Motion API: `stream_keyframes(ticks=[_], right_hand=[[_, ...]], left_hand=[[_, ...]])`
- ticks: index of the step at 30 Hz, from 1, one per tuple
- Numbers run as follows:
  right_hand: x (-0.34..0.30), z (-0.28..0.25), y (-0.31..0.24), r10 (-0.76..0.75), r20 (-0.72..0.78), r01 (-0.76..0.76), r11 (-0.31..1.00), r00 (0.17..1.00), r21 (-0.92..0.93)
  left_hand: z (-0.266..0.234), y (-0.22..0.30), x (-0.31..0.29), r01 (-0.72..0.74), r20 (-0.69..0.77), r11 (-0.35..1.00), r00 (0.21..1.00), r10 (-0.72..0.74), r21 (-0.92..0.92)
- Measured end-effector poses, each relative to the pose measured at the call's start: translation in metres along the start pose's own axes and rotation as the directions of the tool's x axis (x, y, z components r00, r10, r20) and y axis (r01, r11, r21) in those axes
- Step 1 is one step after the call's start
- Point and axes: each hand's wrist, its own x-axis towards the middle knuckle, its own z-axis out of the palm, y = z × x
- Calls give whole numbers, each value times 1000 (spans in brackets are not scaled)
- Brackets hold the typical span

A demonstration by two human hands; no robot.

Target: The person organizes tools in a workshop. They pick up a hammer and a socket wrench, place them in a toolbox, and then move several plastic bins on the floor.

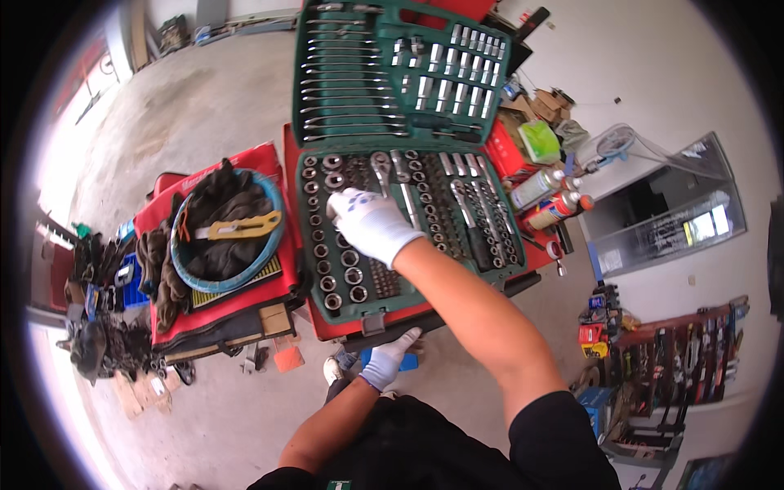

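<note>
On the left, a blue-rimmed basin (224,286) stood on a red cover (155,216), filled with dark work gloves (216,196), and a yellow utility knife (245,226) lay across them. Just to the right, the green tool case (349,312) lay open in front of the person, its lid raised on the far side with a row of wrenches (347,94) clipped along the left of it. In the lower tray, round sockets (324,267) ran in columns down the left side.

The right hand (374,222), in a white glove, reached over the left half of this tray, above the sockets, its fingers bent downward and partly closed. The fingertips were hidden, so I could not tell whether they had hold of a socket. The left hand (390,362), also gloved, was lower down, just outside the near edge of the case; its fingers pointed toward that edge and looked nearly together. Whether it held anything could not be told. A large ratchet (380,166) lay in the tray just beyond the right hand, and a black-handled ratchet (478,245) lay farther right.

Past the case stood spray cans (539,186), and at the far right a rack (678,359) carried hand tools.
</note>
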Motion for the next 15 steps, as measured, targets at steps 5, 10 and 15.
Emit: stream_keyframes(ticks=[5, 10, 15], right_hand=[[-16, -4, -1, 31, -5, -30, 998, 1000, 59], [-6, 17, -13, 68, -165, -74, 997, 984, -31], [-17, 15, -20, 90, -215, -88, 996, 972, 19]], left_hand=[[3, 1, 2, 3, 21, 1000, 1000, -3, 23], [-4, -12, 12, -12, -5, 1000, 1000, 12, -26], [1, 1, 2, -26, -15, 1000, 1000, 26, 3]])
